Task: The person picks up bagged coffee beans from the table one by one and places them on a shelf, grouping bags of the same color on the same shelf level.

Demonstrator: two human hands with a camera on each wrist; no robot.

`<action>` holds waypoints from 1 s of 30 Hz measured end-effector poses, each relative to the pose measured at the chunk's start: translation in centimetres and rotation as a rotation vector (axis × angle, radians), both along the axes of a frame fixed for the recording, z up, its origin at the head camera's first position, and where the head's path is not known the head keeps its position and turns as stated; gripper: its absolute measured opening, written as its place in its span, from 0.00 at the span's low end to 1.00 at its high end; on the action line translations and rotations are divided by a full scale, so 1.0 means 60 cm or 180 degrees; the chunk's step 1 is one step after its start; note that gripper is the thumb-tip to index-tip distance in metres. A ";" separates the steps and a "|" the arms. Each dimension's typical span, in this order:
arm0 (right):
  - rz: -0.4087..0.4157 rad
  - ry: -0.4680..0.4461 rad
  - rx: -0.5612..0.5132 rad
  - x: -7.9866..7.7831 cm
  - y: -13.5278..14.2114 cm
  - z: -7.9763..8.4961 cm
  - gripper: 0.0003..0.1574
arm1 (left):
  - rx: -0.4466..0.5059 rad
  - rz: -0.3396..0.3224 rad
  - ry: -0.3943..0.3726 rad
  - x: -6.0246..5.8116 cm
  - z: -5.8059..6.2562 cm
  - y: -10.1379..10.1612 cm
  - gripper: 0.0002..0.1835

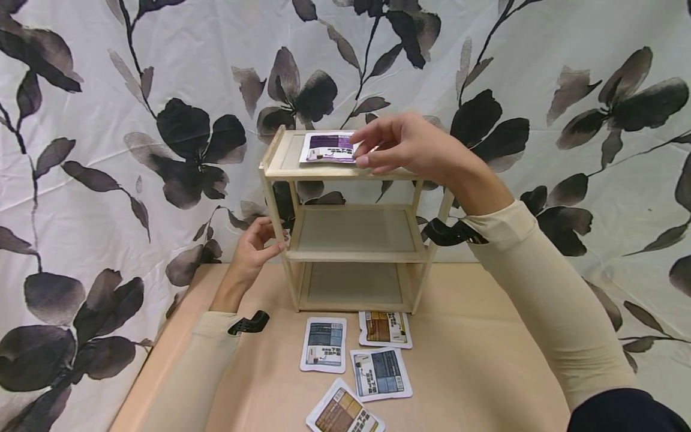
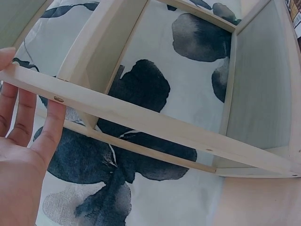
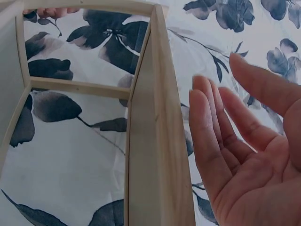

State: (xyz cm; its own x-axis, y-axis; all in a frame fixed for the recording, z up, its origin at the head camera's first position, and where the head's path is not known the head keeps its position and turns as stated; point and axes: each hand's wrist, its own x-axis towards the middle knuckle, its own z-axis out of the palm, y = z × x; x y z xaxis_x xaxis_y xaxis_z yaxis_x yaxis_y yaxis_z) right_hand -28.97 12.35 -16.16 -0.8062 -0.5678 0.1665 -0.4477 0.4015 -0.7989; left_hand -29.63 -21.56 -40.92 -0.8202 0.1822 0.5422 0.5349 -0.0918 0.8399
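Left of centre, grips a pale wooden three-tier rack (image 1: 358, 234) by its left post with the half-curled left hand (image 1: 247, 255). Has a flat white-and-purple packet (image 1: 327, 148) on the top shelf, upper centre; flat white-edged blue packets (image 1: 323, 345) and brown packets (image 1: 345, 413) on the tan table (image 1: 464, 342), lower centre. Holds the right hand (image 1: 407, 144) half-open, empty, beside the white-and-purple packet; cannot tell if touching.

Purple-white packet (image 1: 328, 148), beige shelf (image 1: 356, 257), blue-white packets (image 1: 323, 345), brown-white packets (image 1: 345, 411), white cloth (image 1: 202, 57), grey-black flowers (image 1: 185, 129)
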 end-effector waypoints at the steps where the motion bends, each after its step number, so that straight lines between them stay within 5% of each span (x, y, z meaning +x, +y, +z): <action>1: 0.0024 -0.0007 0.0019 0.003 0.000 -0.003 0.28 | 0.0006 0.0003 0.0002 0.000 0.000 0.000 0.25; 30: 0.0954 -0.0147 0.0041 0.073 -0.002 -0.086 0.27 | -0.0101 0.0046 -0.0027 0.017 0.005 -0.002 0.24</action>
State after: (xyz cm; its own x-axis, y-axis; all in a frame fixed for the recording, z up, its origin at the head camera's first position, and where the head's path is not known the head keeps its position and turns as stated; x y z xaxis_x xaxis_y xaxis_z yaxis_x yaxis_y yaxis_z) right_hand -24.57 12.24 -21.30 -0.6089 -0.7834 0.1249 -0.5112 0.2671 -0.8169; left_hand -28.59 -21.70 -40.64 -0.8274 0.1873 0.5294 0.5288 -0.0574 0.8468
